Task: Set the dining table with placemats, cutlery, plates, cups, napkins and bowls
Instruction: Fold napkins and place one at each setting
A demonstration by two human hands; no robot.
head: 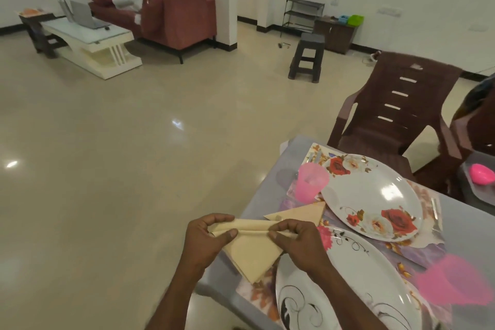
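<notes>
A beige napkin (249, 252) folded into a triangle hangs over the table's left edge. My left hand (206, 238) pinches its top fold at the left end and my right hand (297, 241) pinches it at the right end. A second folded beige napkin (300, 213) lies on the table just behind. A white plate with red roses (375, 195) sits on a floral placemat (428, 244), with a pink cup (310, 181) to its left. A nearer white plate with black swirls (342, 286) lies below my right hand, a blurred pink cup (455, 282) to its right.
The grey table (267, 195) ends at the left over open tiled floor. A brown plastic chair (399, 115) stands behind the table. A pink bowl (482, 173) sits at the far right. A dark stool (308, 56), a red sofa and a white coffee table stand far back.
</notes>
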